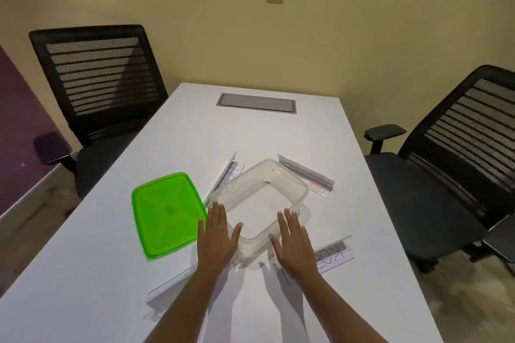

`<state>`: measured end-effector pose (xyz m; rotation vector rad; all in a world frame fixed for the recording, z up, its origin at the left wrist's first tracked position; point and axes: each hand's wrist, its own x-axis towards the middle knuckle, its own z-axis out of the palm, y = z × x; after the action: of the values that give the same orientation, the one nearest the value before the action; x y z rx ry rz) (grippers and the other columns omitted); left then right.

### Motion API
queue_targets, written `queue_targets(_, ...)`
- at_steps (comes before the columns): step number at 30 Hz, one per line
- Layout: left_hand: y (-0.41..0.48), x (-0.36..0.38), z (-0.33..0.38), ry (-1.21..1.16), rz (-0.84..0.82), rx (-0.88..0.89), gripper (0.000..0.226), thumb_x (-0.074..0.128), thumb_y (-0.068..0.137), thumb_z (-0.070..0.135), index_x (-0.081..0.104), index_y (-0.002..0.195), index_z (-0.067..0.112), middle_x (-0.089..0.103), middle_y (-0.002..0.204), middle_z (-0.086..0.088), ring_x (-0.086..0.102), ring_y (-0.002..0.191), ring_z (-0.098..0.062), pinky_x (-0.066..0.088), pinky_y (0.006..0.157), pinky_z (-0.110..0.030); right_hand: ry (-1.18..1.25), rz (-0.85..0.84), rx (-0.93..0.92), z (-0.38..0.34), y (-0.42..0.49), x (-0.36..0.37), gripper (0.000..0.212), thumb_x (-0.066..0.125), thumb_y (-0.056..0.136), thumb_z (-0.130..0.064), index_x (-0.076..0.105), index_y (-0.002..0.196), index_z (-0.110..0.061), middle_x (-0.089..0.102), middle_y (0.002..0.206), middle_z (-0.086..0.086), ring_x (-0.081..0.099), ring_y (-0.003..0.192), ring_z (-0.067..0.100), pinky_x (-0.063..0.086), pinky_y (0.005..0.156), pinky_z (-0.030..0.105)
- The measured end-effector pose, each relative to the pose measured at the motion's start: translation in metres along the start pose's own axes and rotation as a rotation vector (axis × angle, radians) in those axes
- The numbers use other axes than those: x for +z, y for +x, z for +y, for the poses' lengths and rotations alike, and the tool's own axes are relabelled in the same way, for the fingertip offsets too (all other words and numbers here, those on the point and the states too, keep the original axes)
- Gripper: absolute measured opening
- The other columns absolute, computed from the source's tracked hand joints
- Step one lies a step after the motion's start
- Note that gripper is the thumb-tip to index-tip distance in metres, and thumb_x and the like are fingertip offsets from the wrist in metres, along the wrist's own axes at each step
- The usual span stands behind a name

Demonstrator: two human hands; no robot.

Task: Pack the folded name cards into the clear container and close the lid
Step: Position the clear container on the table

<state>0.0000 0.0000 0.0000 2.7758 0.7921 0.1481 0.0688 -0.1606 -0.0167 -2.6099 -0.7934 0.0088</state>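
Left hand [216,234]: flat, fingers spread, holding nothing, over the near-left corner of the container [260,205]; whether it touches is unclear; right hand [292,241]: likewise flat and empty, at the near-right corner; container: clear, empty, uncovered, on the table [278,131]; lid [167,214]: green, flat, just left of it; cards: four around the container, none inside; near-left card [170,287] and near-right card [331,257] partly hidden by the forearms; far-left card [227,175] tucked partly behind the container; far-right card [308,174], lettering illegible.

Name cards [308,175] and green lid [167,214] ring the open container [262,198]; far table [195,131] bare
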Motion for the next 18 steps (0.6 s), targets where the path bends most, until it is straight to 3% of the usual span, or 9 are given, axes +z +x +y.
queue_targets(2,0.0,0.002,-0.003,-0.037,-0.037,0.004,0.089,-0.001,0.094,0.053,0.067,0.114,-0.001,0.07,0.119,-0.017,0.07,0.104,-0.03,0.056,0.077,-0.05,0.043,-0.022,0.027,0.001,0.0,-0.003,0.09,-0.007,0.082,-0.066,0.034,0.142,-0.013,0.033,0.152,0.01,0.029,0.14,0.033,0.035,0.106,0.052)
queue_targets(7,-0.002,0.005,-0.003,-0.025,-0.049,-0.041,0.088,-0.001,0.093,0.053,0.064,0.119,-0.002,0.066,0.123,-0.018,0.067,0.109,-0.033,0.053,0.083,-0.053,0.027,-0.066,0.043,0.005,0.001,-0.003,0.068,0.005,0.092,-0.056,0.038,0.137,-0.017,0.048,0.143,0.009,0.047,0.129,0.034,0.049,0.092,0.051)
queue_targets(12,0.003,0.004,-0.003,-0.043,-0.032,-0.089,0.088,0.0,0.093,0.053,0.059,0.124,-0.003,0.063,0.128,-0.02,0.065,0.112,-0.033,0.052,0.087,-0.052,0.054,-0.039,-0.015,0.012,0.0,-0.002,0.074,0.0,0.087,-0.061,0.03,0.143,-0.022,0.032,0.153,0.005,0.026,0.141,0.03,0.038,0.105,0.048)
queue_targets(15,0.011,0.005,-0.003,-0.126,0.031,-0.127,0.084,0.008,0.091,0.056,0.05,0.132,-0.004,0.053,0.138,-0.022,0.056,0.124,-0.036,0.046,0.098,-0.052,0.054,-0.021,-0.053,0.017,0.002,-0.003,0.06,0.006,0.091,-0.055,0.029,0.139,-0.026,0.04,0.149,0.005,0.031,0.139,0.029,0.042,0.101,0.047)
queue_targets(18,0.019,0.002,-0.002,-0.219,0.069,-0.21,0.083,0.016,0.085,0.053,0.036,0.141,-0.005,0.039,0.149,-0.022,0.041,0.137,-0.035,0.037,0.109,-0.049,0.033,-0.016,-0.085,0.025,0.011,-0.009,0.052,0.013,0.096,-0.048,0.04,0.132,-0.025,0.052,0.139,0.006,0.035,0.134,0.023,0.05,0.094,0.044)
